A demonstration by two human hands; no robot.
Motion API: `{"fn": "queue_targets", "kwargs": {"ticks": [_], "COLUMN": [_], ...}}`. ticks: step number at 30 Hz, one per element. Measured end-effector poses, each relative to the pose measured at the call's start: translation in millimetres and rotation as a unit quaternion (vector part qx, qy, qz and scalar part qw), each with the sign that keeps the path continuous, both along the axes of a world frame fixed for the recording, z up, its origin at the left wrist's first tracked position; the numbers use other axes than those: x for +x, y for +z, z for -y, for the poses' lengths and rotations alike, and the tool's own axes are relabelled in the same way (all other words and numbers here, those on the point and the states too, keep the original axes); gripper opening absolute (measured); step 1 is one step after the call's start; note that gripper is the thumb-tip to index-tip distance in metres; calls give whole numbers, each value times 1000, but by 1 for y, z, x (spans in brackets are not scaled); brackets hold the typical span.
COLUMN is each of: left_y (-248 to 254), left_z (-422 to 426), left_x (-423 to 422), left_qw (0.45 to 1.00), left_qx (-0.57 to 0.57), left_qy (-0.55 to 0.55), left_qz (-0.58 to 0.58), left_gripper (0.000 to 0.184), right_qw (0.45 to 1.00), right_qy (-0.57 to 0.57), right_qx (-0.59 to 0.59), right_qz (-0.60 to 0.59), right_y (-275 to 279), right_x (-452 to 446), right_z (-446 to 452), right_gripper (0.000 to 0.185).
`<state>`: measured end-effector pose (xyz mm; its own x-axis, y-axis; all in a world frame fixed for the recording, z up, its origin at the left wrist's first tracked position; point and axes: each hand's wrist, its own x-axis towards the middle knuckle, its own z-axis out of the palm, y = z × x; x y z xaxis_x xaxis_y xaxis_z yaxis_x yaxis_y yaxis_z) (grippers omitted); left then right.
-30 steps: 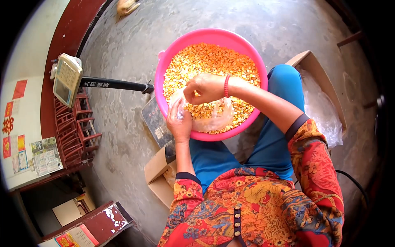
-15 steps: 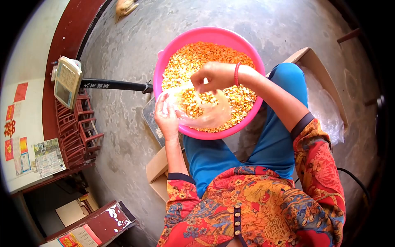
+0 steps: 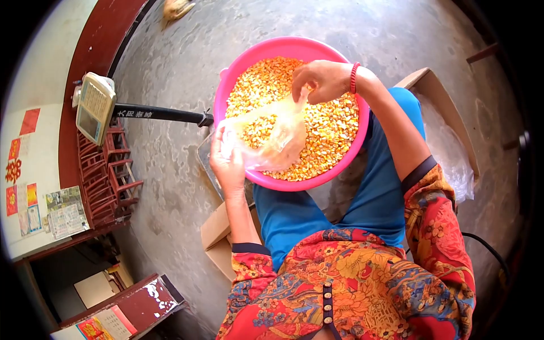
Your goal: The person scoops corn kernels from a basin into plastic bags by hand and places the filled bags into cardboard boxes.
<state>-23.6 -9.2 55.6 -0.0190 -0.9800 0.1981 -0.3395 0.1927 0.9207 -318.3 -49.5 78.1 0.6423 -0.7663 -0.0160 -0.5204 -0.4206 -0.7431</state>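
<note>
A clear plastic bag (image 3: 283, 139) is stretched between my two hands over a pink basin (image 3: 294, 42). Loose yellow-orange corn kernels (image 3: 334, 139) fill much of the basin. At the basin's left rim, my left hand (image 3: 228, 161) is closed on one side of the bag. My right hand (image 3: 323, 81) pinches the bag's other edge above the kernels, with a red bracelet on its wrist. Whether any kernels lie inside the bag, I cannot tell.
A platform scale with a display (image 3: 95, 107) on a black post (image 3: 161, 115) stands left of the basin. A cardboard box (image 3: 447, 107) holding clear plastic bags (image 3: 450, 153) is at the right. Another carton (image 3: 218, 235) lies by my left leg. Stacked wooden stools (image 3: 107, 173) line the wall.
My right hand has moved right and slightly up, drawing the bag's edge out with it. My left hand has stayed near the left rim, holding the bag.
</note>
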Motion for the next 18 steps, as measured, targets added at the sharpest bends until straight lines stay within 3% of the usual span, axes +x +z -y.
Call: {"fn": "queue_targets", "kwargs": {"ticks": [1,3,6,8,10,13,15,16,18], "left_y": [-2,-5,-1,-3,-7,-17,-21,-22,-22], "left_z": [-3,-7,-8,-5,-4,-1,-2,-2,-3], "left_x": [-3,-6,-10,-7,-1,8,10,9,4], "left_qw": [1000,997,997,998,999,999,998,998,963], "left_qx": [-10,-27,-31,-28,-25,-18,-11,-10,133], "left_qy": [-8,-22,-37,-30,-23,-3,1,0,26], "left_qz": [23,64,65,53,41,35,60,59,-232], "left_gripper": [52,53,52,53,53,55,59,59,63], "right_qw": [1000,942,945,997,987,983,973,973,961], "right_qy": [1,17,41,32,63,101,121,120,101], "right_qx": [0,-236,-176,-30,45,59,175,177,229], "right_qz": [-1,238,273,59,-140,-141,-91,-92,121], "right_y": [-2,-3,-4,1,-15,-29,-29,-33,-38], "right_x": [3,14,57,67,73,68,62,59,52], "right_z": [2,6,-8,-23,-21,-18,-15,-13,-5], "right_gripper": [25,30,26,30,38,36,30,30,25]}}
